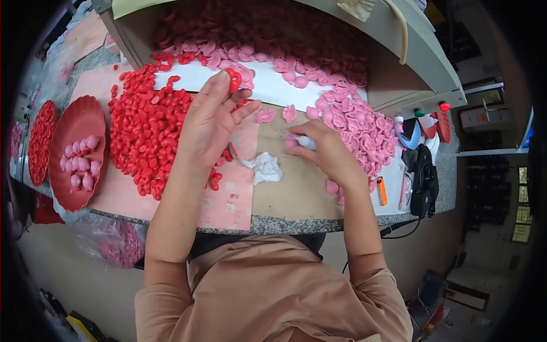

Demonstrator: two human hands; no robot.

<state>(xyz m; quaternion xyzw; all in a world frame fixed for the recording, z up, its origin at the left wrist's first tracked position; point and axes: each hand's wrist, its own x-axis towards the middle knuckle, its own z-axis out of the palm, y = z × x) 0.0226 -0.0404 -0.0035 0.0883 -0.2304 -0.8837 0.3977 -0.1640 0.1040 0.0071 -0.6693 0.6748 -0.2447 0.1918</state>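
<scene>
My left hand (213, 117) is raised over the table, with a small red bean-shaped piece (234, 80) pinched between thumb and forefinger. The other fingers are loosely curled. Lower and to the right, my right hand (329, 149) is closed around a small pale glue-type bottle (306, 142). A pink bit shows by its tip; whether the hand also holds that, I cannot tell. Under my left forearm spreads a heap of red pieces (142, 134). Beside my right hand lies a pile of pink shell-like pieces (362, 125). A crumpled white tissue (266, 169) rests between the hands.
A scalloped red tray (65, 137) at left holds pink-and-red assembled pieces. A grey shelf (421, 97) arches over more pink pieces (262, 34) at the back. An orange lighter (381, 191) and a black device with a cable (420, 182) lie at right, near the granite edge (285, 226).
</scene>
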